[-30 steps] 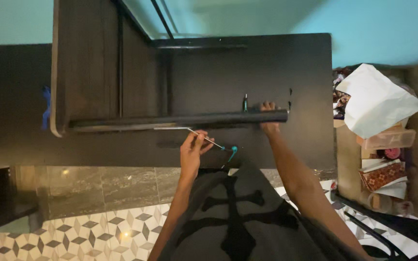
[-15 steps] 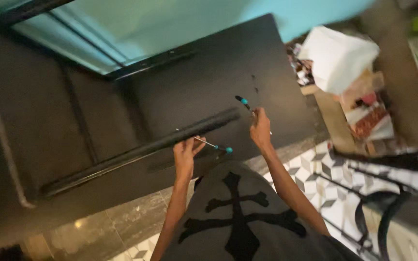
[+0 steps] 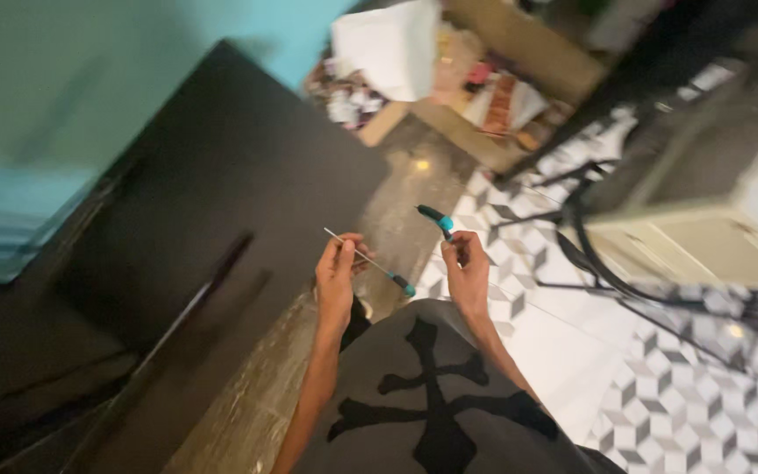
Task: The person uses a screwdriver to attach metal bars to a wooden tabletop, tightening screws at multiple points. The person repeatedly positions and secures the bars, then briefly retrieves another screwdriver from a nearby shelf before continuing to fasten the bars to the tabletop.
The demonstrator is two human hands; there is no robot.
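Frame is motion-blurred. Left hand (image 3: pixel 337 276) is pinched shut on a thin metal screwdriver shaft (image 3: pixel 357 253) with a teal tip end, held slanted in front of the chest. Right hand (image 3: pixel 467 268) is clamped on a short teal-and-black screwdriver handle (image 3: pixel 436 219), its end pointing up and left. The two pieces are near each other but apart, with a clear gap between them. Both are held in the air, above the marble floor strip (image 3: pixel 396 202) and just right of the big dark furniture panel (image 3: pixel 221 193). Far right sits a cardboard box of clutter (image 3: pixel 493 96) with a white bag (image 3: pixel 388 44); patterned tiles (image 3: pixel 677 386) lie near right. Step looks like joining shaft and handle; that calls for lining up the teal end with the handle socket.
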